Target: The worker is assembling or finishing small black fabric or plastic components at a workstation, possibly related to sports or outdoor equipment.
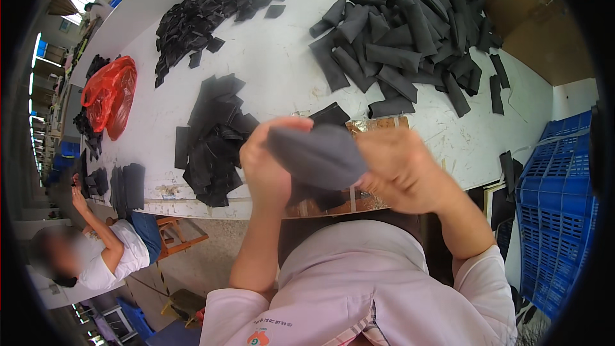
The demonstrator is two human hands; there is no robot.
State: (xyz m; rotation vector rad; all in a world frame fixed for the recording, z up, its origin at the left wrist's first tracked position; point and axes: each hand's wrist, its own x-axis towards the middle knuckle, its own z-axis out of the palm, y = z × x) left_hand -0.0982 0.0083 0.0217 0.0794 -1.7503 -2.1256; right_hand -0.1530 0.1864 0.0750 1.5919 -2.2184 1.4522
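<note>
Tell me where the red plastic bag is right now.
In the head view, the red plastic bag lies far left on the white table, left of the flat black pieces, above a seated co-worker.

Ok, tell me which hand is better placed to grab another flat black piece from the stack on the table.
Left, probably. The left hand hangs right beside the flat black stack, while the right hand sits farther off. Both hands now hold the grey fabric piece, so one must let go first.
</note>
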